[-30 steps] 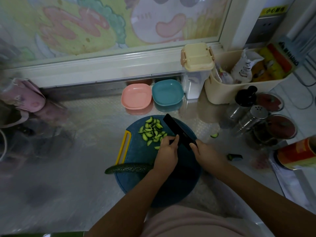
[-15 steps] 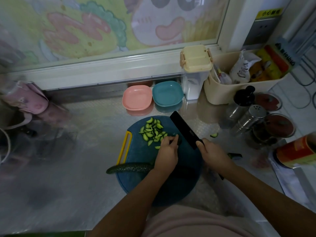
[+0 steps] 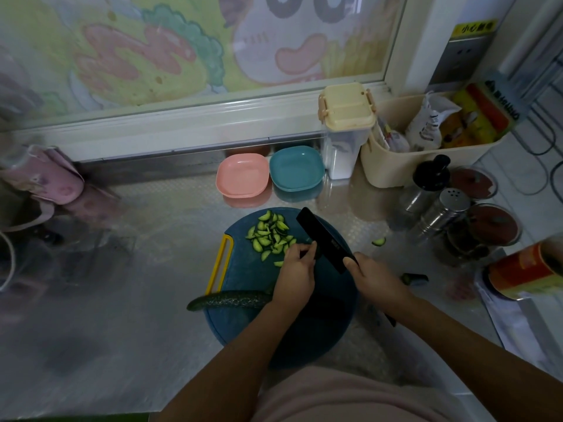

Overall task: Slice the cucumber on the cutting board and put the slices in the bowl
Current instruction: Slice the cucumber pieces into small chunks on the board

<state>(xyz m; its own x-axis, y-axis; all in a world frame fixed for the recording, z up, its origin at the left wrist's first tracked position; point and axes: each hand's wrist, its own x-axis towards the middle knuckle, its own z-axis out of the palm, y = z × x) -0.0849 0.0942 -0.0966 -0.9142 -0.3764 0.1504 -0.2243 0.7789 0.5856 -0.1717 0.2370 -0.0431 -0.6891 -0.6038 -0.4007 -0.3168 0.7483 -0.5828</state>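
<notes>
- The right hand is clenched round the handle of the black knife, whose broad blade angles up and away over the blue cutting board.
- The left hand sits curled right against the blade's flat. Whatever it pins is hidden under the fingers, so I cannot tell whether it grasps a piece. The thumb lies closest to the edge, and a stroke that drifts left could nick it.
- The uncut cucumber lies across the board's near-left edge with its tip overhanging the counter. It is round, and the left forearm passes just over it, so a nudge could roll it off.
- The slices are heaped at the board's far side. One stray slice and a dark cucumber end lie off the board to the right, which suggests hard chops scatter pieces.
- The pink bowl and the teal bowl stand beyond the board, both without slices. Scooping slices on the blade risks dropping some on the way.
</notes>
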